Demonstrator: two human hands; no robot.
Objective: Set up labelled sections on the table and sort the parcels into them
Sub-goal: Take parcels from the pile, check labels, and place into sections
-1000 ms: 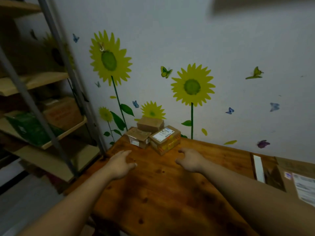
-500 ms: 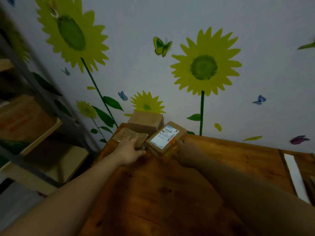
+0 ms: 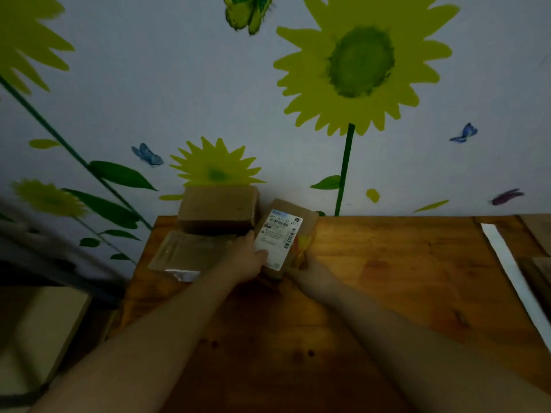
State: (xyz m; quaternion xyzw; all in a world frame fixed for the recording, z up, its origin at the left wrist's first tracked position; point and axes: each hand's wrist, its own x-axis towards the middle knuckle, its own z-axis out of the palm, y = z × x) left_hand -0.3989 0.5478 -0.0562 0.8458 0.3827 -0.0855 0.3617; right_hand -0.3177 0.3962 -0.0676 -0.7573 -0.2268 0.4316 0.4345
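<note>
Both forearms reach forward from the near edge of the view and converge on one labelled parcel [image 3: 293, 217] at the far left part of the wooden worktop [image 3: 387, 278]. The left hand [image 3: 247, 259] comes in from the left with its wrist fairly straight. It grips the parcel's left side, and its thumb lies across the near left corner of the white shipping label [image 3: 278, 241]. The right hand [image 3: 311, 277] comes in from the right and grips the parcel's near right corner, its fingers curled round the edge beside a patch of yellow and orange tape. The parcel is a small brown cardboard box, label up, and it seems tilted with its near end raised. Whether its far end touches the worktop cannot be told.

Just left of it, a plain cardboard box [image 3: 219, 208] stands against the wall [image 3: 179, 84]. A flat parcel [image 3: 185, 253] with a glossy, taped top lies nearer on the worktop, close by the left wrist. Well to the right, a long white strip [image 3: 512, 272] lies across the wood at an angle. Sunflower decals [image 3: 357, 64] and butterfly stickers cover the wall behind. The lower left of the view is dark and blurred.
</note>
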